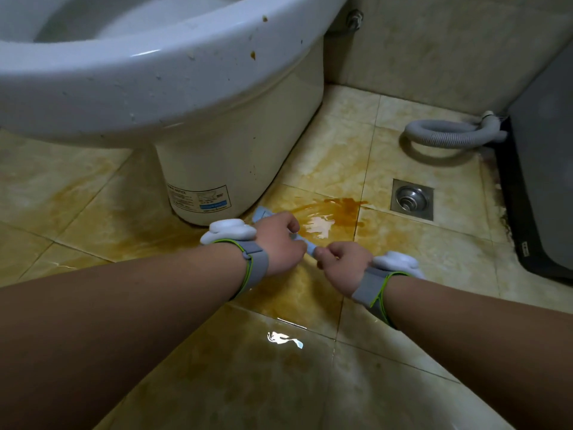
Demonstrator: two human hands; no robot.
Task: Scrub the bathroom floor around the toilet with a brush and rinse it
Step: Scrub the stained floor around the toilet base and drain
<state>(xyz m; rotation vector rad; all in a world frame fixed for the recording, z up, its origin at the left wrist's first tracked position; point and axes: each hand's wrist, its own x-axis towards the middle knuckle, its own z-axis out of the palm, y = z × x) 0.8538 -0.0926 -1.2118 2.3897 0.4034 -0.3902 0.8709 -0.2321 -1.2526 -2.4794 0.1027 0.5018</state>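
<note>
Both hands grip a pale blue brush low over the wet floor beside the toilet: left hand closed mid-handle, right hand closed on its end; orange-brown stain just beyond

Toilet upper left; drain right of centre, hose above it. Both hands mid-frame on brush, below toilet base.

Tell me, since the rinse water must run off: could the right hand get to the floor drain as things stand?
Probably yes. The right hand is shut on the brush handle, but only bare wet tile lies between it and the floor drain.
</note>
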